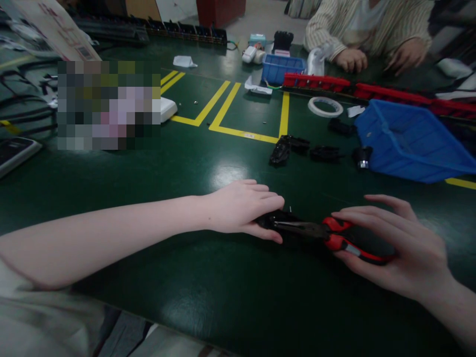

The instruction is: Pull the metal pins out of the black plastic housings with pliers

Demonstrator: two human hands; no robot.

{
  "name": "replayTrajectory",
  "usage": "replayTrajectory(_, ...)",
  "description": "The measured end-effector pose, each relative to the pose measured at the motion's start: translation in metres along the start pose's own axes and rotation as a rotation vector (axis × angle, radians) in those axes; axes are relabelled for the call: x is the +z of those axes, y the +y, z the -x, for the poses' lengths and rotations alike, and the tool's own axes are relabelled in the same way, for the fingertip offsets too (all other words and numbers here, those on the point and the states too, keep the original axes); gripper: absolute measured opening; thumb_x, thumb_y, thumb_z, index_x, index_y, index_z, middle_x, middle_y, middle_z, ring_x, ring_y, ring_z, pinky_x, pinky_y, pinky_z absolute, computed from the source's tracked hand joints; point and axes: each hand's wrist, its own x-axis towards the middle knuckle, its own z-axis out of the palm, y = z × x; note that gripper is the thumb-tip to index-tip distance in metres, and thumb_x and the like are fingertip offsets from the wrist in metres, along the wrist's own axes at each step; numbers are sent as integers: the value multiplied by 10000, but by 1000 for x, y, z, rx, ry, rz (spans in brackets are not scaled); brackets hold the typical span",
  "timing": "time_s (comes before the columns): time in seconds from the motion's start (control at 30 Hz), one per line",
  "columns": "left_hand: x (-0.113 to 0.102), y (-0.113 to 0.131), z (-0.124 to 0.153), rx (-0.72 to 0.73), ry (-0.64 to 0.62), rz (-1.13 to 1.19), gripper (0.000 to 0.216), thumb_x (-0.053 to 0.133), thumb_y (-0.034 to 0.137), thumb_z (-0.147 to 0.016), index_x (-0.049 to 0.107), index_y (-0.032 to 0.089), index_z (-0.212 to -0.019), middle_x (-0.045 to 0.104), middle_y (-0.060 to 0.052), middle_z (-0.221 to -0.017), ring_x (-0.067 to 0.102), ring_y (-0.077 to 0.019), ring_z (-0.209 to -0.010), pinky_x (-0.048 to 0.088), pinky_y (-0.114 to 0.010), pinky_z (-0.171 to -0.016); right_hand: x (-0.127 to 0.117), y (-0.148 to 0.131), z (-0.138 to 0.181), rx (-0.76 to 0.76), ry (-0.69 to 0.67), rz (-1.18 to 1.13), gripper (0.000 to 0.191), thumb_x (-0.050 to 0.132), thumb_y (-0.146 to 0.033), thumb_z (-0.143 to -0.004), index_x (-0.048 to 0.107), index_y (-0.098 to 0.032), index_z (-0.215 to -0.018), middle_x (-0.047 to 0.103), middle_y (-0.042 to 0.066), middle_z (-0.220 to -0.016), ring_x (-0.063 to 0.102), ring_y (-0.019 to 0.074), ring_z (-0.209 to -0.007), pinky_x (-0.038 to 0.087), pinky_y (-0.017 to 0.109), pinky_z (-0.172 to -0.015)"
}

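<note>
My left hand [243, 208] lies across the dark green table [208, 277], its fingers closed over a small black part [278, 218] that is mostly hidden under them. My right hand [394, 248] grips the red and black handles of a pair of pliers [342, 239]. The metal jaws of the pliers point left and reach the black part at my left fingertips. Both hands rest low on the table surface.
Several loose black parts [290, 148] lie beyond my hands. A tipped blue bin [409, 144] sits at right, a smaller blue bin [280, 68] further back, with a tape roll [325, 106], a red rail [372, 91] and yellow floor-style lines [243, 133]. Another person's hands [351, 59] work at the far edge.
</note>
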Motion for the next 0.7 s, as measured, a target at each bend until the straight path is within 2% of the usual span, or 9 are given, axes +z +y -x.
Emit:
replayTrajectory(0.17, 1, 1, -1, -27, 2, 2, 401, 582, 557, -833, 529, 162, -877, 598, -2, -787, 558, -156, -716, 345, -256, -620, 1, -4, -1, 13, 7, 23, 322, 633, -314, -776, 561, -176, -1058, 703, 124, -916, 676, 308, -809, 365, 596, -956)
replayTrajectory(0.33, 0, 1, -1, -21, -5, 0, 401, 565, 564, -840, 529, 166, -871, 596, -1, -776, 551, -158, -703, 339, -261, -612, -2, -4, -3, 27, 24, 106, 290, 598, -353, -789, 567, -198, -1032, 706, 117, -864, 629, 375, -938, 329, 632, -943)
replayTrajectory(0.7, -2, 3, 1, 24, -28, 16, 407, 525, 565, -865, 532, 158, -855, 575, 1, -767, 524, -156, -699, 332, -267, -618, -3, -3, 2, 82, 45, 92, 317, 630, -378, -768, 571, -244, -1049, 705, 50, -904, 611, 297, -1025, 295, 542, -1044)
